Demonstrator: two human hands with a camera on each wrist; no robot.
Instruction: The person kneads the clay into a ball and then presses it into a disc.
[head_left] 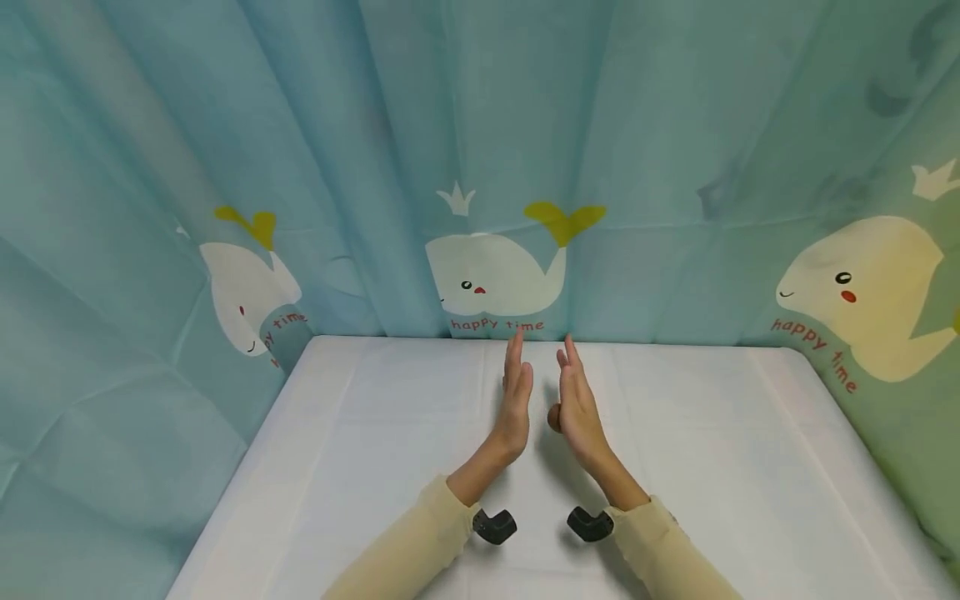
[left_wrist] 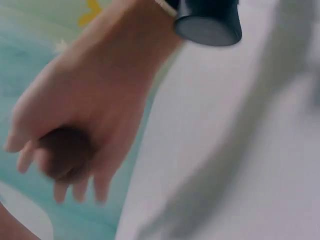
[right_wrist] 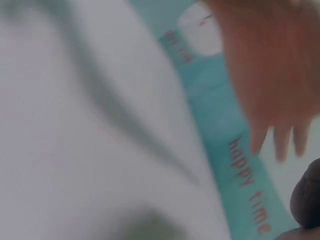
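Note:
In the head view my left hand (head_left: 513, 417) is held above the white table, upright, with straight fingers pointing away and nothing in it. Its bare palm also shows at the right of the right wrist view. Facing it across a narrow gap is my right hand (head_left: 581, 412), its outer fingers extended. A small brown ball (head_left: 555, 418) sits at the right palm, on the side toward the left hand. From the left wrist, this ball (left_wrist: 67, 152) appears blurred against the right palm, and a fingertip overlaps its edge. The ball (right_wrist: 307, 195) is partly cut off in the right wrist view.
The white table (head_left: 405, 417) spreads under both hands, with shadows on it. A blue-green curtain (head_left: 660, 167) printed with whales hangs along the back and sides. Black wrist cameras (head_left: 495, 527) stick inward from the cream sleeves (head_left: 408, 542).

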